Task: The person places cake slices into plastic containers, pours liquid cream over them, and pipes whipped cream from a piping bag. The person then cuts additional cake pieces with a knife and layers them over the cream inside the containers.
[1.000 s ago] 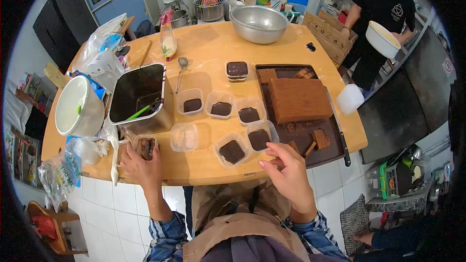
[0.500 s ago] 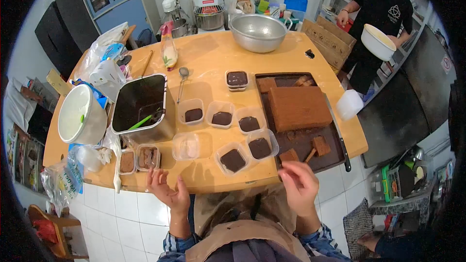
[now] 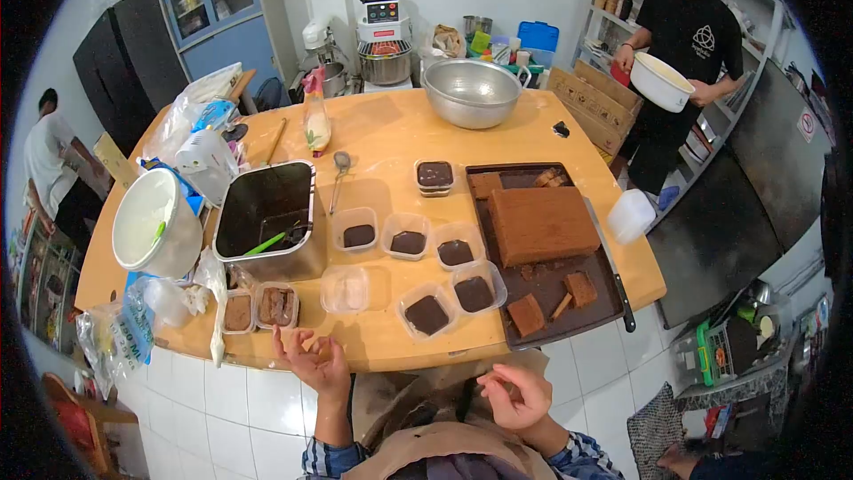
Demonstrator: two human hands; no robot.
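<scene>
My left hand (image 3: 315,364) is raised at the table's front edge with its fingers apart and nothing in them. Just beyond it stands a tub with brown cake pieces (image 3: 277,305), beside another filled tub (image 3: 238,311). My right hand (image 3: 518,396) hovers in front of the table edge, fingers curled together; whether they hold anything is too small to tell. Nearest to it are tubs with dark filling (image 3: 426,315) (image 3: 474,293) and the dark tray (image 3: 569,320), which bears a large brown cake block (image 3: 544,227) and small cut pieces (image 3: 526,314).
A deep metal pan (image 3: 311,253) with a green-handled tool, a white bowl (image 3: 133,249) and a piping bag (image 3: 216,311) are at left. A metal bowl (image 3: 471,93) stands behind. A knife (image 3: 628,313) lies along the tray. One person (image 3: 684,36) holds a white container; another (image 3: 58,160) is far left.
My left hand has left the tub with cake pieces and moved right, opening. My right hand has drawn back from the tubs towards my body. The view has tilted up; another person appears at far left.
</scene>
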